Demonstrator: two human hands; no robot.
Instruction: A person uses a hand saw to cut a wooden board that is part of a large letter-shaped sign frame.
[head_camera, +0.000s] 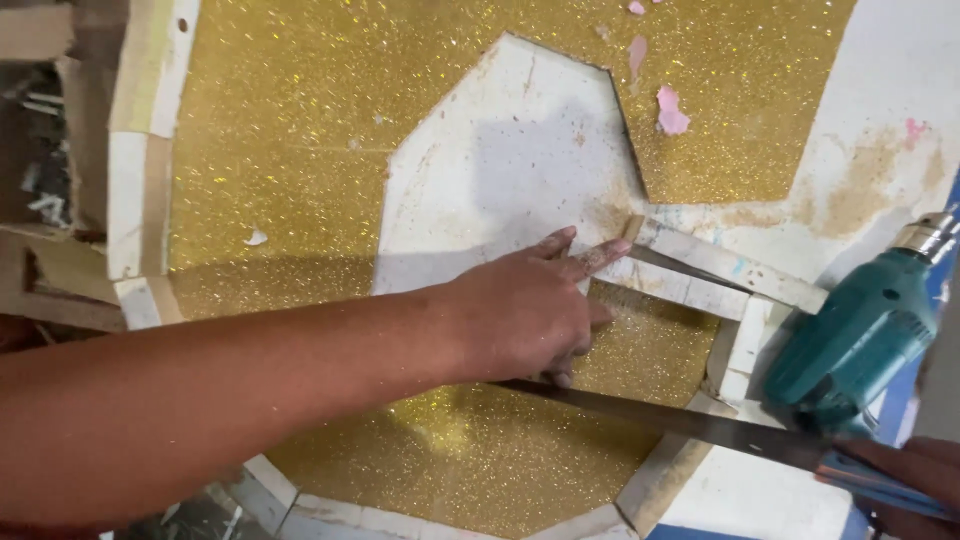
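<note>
While the left arm enters from the lower left of the frame, the left hand (530, 310) lies palm down at centre on the gold glitter sheet (300, 130), fingers narrow and extended toward the upper right, fingertips pressing a thin wooden strip (725, 265); it grips nothing. 1 long metal blade (660, 418) runs beneath that hand: long axis from centre to lower right, sloping slightly downward, tip pointing left and hidden under the palm. At the lower right edge the right hand (915, 480) is cut off by the frame; it closes on the blade's blue handle (880, 482), fingers hard to make out. Just above the blade on the right lies 1 teal heat gun (860, 340), metal nozzle pointing to the upper right, touched by neither hand. White board (500, 170) shows through the cut-out in the glitter. Pink scraps (670, 110) sit at top centre.
</note>
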